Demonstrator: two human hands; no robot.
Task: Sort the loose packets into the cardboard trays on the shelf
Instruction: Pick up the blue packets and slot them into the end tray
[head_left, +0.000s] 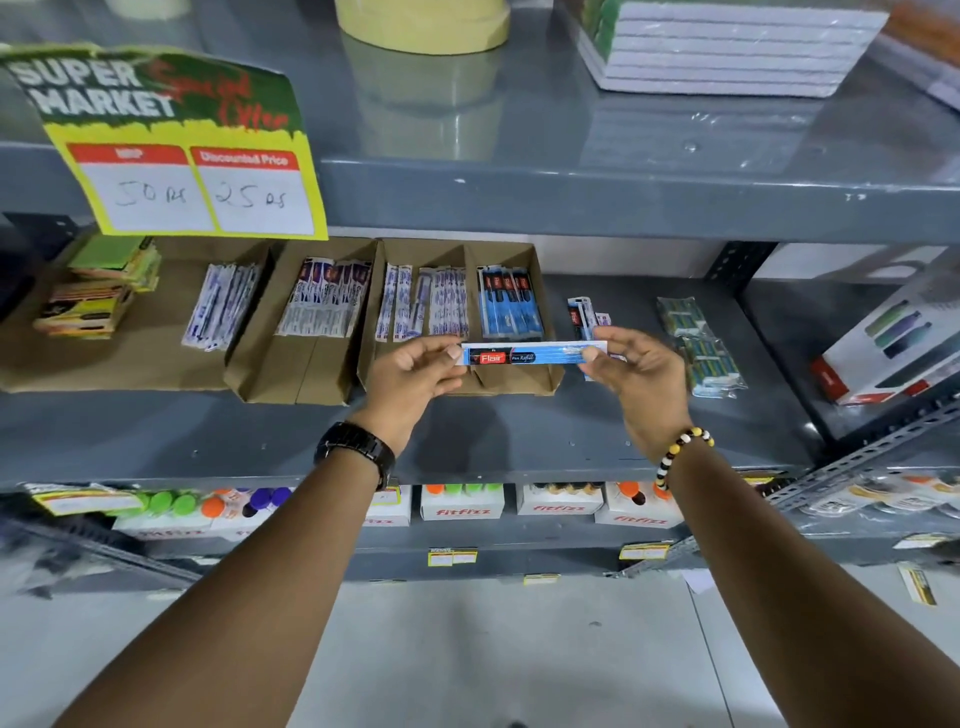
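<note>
A blue Flair pen refill packet (530, 355) is held level between both hands, in front of the right cardboard tray (540, 291). My left hand (410, 374) pinches its left end and my right hand (636, 371) pinches its right end. That tray's right compartment holds matching blue packets (509, 306); its left one holds white and blue packets (426, 306). A middle tray (260, 364) holds red and white packets (324, 301). A few loose packets (584, 314) lie on the shelf just right of the tray, partly hidden by my right hand.
A flat cardboard tray (130, 358) at left carries white packets (221, 306) and green and yellow packs (98, 291). Green packets (701, 343) and a bottle box (893, 343) lie at right. A yellow price sign (187, 150) hangs from the upper shelf. Fitfizz boxes (462, 501) line the shelf below.
</note>
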